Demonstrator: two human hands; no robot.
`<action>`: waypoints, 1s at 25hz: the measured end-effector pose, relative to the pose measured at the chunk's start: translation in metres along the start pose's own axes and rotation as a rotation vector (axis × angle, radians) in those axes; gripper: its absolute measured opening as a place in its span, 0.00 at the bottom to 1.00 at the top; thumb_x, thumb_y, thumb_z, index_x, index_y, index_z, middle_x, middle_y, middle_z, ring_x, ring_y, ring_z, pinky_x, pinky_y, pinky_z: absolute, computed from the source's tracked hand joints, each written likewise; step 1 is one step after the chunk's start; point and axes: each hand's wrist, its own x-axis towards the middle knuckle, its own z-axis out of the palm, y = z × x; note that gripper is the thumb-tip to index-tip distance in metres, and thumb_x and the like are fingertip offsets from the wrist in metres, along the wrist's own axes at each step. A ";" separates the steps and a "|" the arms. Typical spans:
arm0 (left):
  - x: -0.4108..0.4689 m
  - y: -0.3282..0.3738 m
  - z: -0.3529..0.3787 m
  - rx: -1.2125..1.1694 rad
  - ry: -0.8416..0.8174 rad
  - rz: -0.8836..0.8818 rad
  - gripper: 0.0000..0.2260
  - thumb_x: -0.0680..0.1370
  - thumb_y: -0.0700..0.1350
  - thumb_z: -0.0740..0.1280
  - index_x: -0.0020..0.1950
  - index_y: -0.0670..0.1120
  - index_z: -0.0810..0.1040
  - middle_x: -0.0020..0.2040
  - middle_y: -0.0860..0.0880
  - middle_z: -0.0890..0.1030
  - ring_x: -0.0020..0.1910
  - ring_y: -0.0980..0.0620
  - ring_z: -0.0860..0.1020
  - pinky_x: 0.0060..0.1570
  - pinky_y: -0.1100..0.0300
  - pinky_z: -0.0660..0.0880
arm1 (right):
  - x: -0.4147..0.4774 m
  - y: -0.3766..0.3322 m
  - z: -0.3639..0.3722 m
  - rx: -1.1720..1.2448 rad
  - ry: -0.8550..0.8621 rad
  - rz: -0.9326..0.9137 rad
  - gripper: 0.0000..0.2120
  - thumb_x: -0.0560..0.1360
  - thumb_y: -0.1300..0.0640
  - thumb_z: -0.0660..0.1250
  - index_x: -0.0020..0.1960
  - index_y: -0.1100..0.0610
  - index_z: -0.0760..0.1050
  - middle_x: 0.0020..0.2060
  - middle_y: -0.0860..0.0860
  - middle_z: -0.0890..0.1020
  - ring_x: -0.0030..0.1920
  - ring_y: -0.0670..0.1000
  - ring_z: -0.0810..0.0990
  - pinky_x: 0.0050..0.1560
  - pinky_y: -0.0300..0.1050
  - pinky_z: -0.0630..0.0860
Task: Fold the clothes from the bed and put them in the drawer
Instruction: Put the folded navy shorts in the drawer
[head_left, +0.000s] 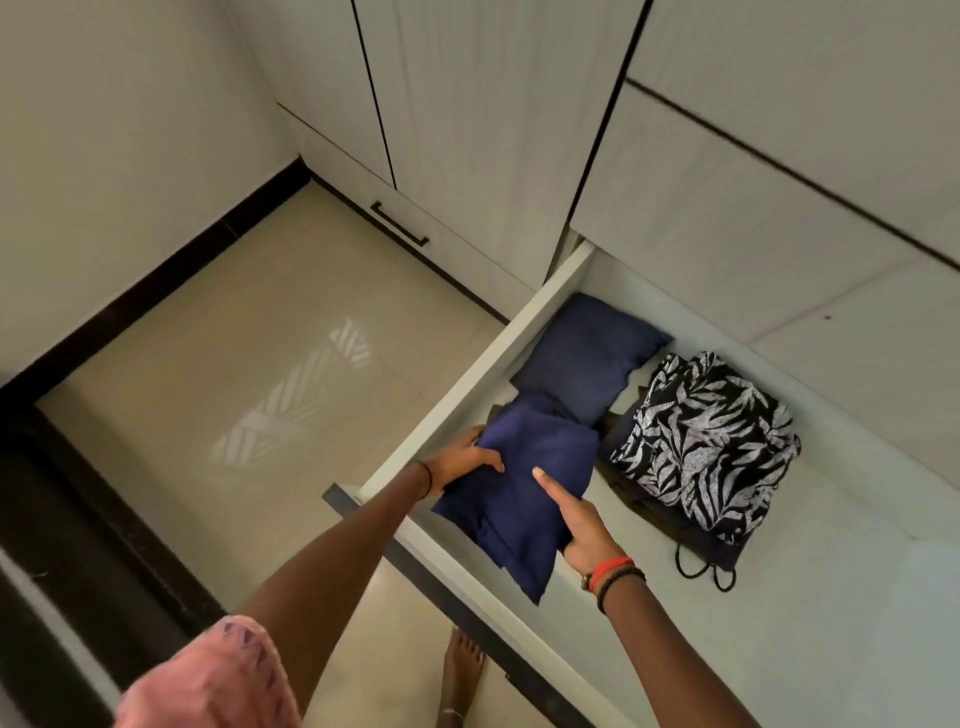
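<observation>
Currently the folded navy-blue cloth garment (524, 467) is held at the front-left corner of the open white drawer (467, 384), the left hand (465, 465) curled round its edge and the right hand (576, 525) pinching it, forefinger straight. 1 corner overhangs the front rim; released now, it could snag and unfold.

In the drawer (467, 374), the first folded garment (524, 483) is sitting at the front left, held between the left hand (462, 462) and the right hand (579, 527). The second folded garment (582, 358) is lying just behind it, and the third garment (711, 441) is lying to their right.
</observation>
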 end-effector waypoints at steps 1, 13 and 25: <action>0.013 -0.007 -0.005 0.015 -0.004 0.004 0.31 0.61 0.47 0.71 0.64 0.51 0.72 0.60 0.48 0.79 0.58 0.50 0.77 0.61 0.55 0.74 | 0.011 0.005 0.000 0.026 -0.016 0.010 0.25 0.66 0.47 0.77 0.58 0.59 0.78 0.50 0.56 0.85 0.53 0.57 0.83 0.59 0.56 0.77; 0.079 -0.080 -0.020 0.443 0.337 0.052 0.24 0.73 0.35 0.68 0.69 0.41 0.67 0.64 0.41 0.75 0.64 0.42 0.73 0.63 0.50 0.71 | 0.075 0.041 0.005 -0.109 0.033 0.123 0.21 0.75 0.61 0.68 0.66 0.60 0.68 0.62 0.55 0.77 0.62 0.57 0.74 0.63 0.55 0.72; -0.004 -0.046 0.003 0.524 0.351 0.074 0.23 0.80 0.45 0.62 0.73 0.46 0.60 0.70 0.43 0.64 0.65 0.42 0.72 0.65 0.48 0.70 | 0.017 -0.002 0.039 -0.584 0.374 -0.112 0.32 0.74 0.53 0.70 0.72 0.63 0.61 0.68 0.60 0.70 0.67 0.61 0.70 0.62 0.49 0.71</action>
